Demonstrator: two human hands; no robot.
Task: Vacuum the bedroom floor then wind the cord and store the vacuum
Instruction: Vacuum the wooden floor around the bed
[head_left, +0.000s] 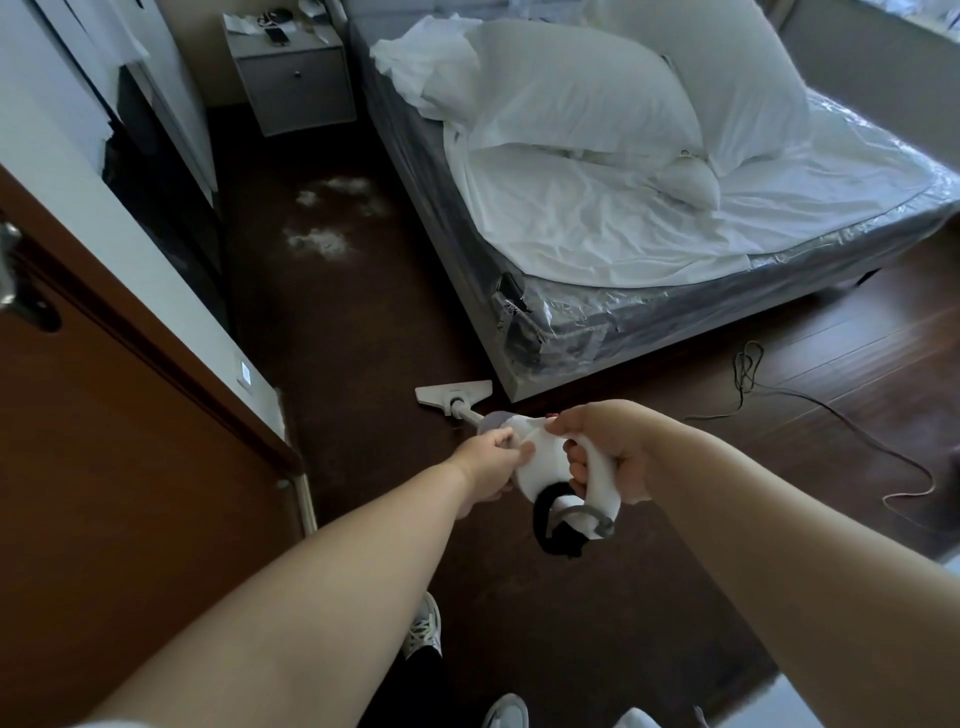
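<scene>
Dust patches (324, 218) lie far ahead, along the vacuum (540, 467) axis; your right hand (613, 457) grips its handle, left hand (488, 465) pinches the body.

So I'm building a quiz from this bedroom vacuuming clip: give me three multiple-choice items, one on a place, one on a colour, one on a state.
1. Where is the vacuum's floor head?
A. on the bed
B. on the floor by the bed's corner
C. against the nightstand

2. What colour is the sheet on the bed?
A. white
B. blue
C. red

3. How is the vacuum held?
A. with both hands
B. with one hand
C. it lies untouched

Answers: 1 B, the head rests on the dark floor near the mattress corner; 2 A, the crumpled sheet is white; 3 A, the right hand grips the handle and the left hand holds the body.
</scene>
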